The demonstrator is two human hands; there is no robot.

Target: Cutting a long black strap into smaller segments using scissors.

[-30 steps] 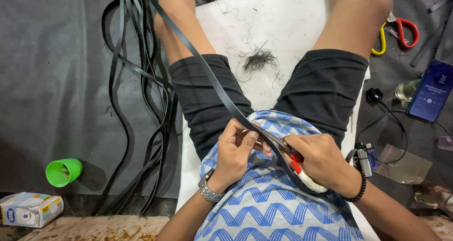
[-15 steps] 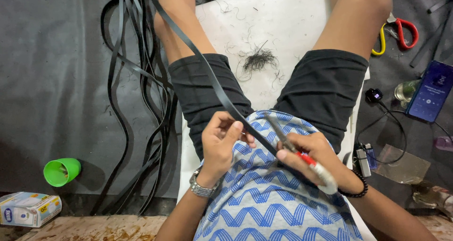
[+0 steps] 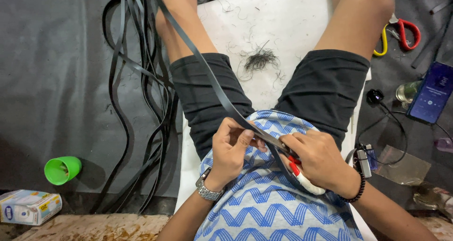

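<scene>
Near the lower middle of the frame, the left hand pinches a long black strip between thumb and curled fingers, closed tight on it just above the lap. The strip runs from that grip diagonally up across the left thigh to the upper left of the frame, where it joins a loose bundle of black strips lying on the dark mat. The right hand, just to the right of the left and nearly touching it, is wrapped closed around a pair of scissors with red and white handles; the blades meet the strip right between the two hands. How far the blades are open cannot be told.

The person sits with legs apart in black shorts and a blue and white zigzag shirt, over a white sheet. A small heap of black shavings lies on the sheet between the thighs.

At the lower left stands a green cup, with a small white box below it. At the upper right lies a second pair of scissors with red and yellow handles, and below that a phone with its screen lit.
</scene>
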